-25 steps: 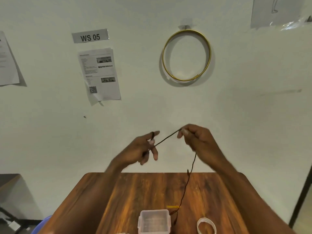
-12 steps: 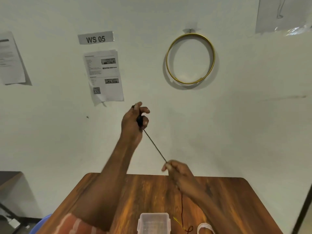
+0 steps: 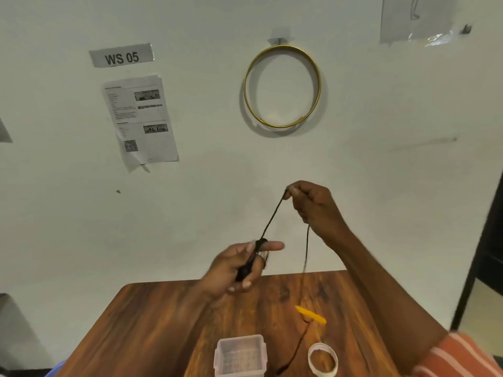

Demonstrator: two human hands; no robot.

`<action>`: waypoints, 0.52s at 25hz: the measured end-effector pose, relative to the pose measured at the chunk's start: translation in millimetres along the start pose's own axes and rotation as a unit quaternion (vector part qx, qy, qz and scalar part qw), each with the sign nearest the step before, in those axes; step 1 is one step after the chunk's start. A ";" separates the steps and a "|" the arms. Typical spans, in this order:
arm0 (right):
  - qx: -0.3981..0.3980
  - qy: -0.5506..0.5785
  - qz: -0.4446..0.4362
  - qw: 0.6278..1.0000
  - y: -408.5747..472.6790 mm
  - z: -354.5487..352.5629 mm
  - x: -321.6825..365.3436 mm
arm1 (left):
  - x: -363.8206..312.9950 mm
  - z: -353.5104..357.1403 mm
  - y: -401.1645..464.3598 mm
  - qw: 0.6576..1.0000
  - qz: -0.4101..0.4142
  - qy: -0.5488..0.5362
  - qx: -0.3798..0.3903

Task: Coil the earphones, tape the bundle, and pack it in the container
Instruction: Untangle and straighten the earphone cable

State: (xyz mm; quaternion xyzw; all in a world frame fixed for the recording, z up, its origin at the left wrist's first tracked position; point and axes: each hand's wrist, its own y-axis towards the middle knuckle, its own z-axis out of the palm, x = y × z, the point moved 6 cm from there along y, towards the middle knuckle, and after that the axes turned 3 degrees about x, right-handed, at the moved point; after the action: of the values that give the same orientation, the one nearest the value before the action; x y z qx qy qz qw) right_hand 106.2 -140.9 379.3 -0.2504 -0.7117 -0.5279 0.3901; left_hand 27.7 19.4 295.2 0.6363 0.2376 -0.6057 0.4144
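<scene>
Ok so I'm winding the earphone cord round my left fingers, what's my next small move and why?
Probably bring the right hand down and around the left hand for another loop: the earphone cord runs taut between them, and its loose tail trails to the table.

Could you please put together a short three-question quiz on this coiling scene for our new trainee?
1. True or false: the tape roll already lies inside the clear container.
2. Which hand holds the wound part of the earphone cable: A) left hand, B) right hand, C) neither?
3. Fill in: the small yellow piece lies on the wooden ____.

Key
1. False; the roll lies on the table, right of the container.
2. A; the right hand pinches the cable higher up.
3. table
</scene>
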 end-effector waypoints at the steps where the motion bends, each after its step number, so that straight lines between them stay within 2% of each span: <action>1: 0.006 0.013 0.017 1.000 4.3 6.1 -10.7 | -5.7 14.9 1.1 0.996 0.025 -0.074 0.038; 2: 0.009 0.030 0.037 0.999 4.9 14.1 -23.5 | -16.4 23.0 4.3 0.988 0.053 -0.132 0.054; 4: 0.016 0.057 0.076 0.995 -5.3 34.0 -51.3 | -41.7 13.9 19.0 0.977 0.114 -0.178 -0.005; 6: 0.043 0.036 0.095 0.994 -25.3 56.0 -74.5 | -67.0 -18.5 32.9 0.962 0.165 -0.165 -0.139; 9: 0.121 -0.030 0.074 0.989 -55.3 79.2 -90.5 | -99.2 -76.1 43.1 0.908 0.210 -0.160 -0.325; 11: 0.148 -0.054 0.050 0.986 -63.1 77.3 -84.5 | -111.9 -103.8 44.1 0.885 0.201 -0.048 -0.418; 12: 0.145 -0.061 0.037 0.987 -60.7 70.9 -76.4 | -115.4 -109.9 44.8 0.880 0.171 0.061 -0.439; 13: 0.134 -0.069 0.021 0.988 -55.4 61.8 -65.2 | -113.3 -109.4 47.6 0.879 0.123 0.173 -0.427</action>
State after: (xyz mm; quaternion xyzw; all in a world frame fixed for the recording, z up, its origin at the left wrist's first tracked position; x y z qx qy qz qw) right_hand 82.8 -96.4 286.5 -0.2462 -0.7959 -0.4009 0.3810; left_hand 111.5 105.4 407.8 0.5169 0.4611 -0.2701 0.6688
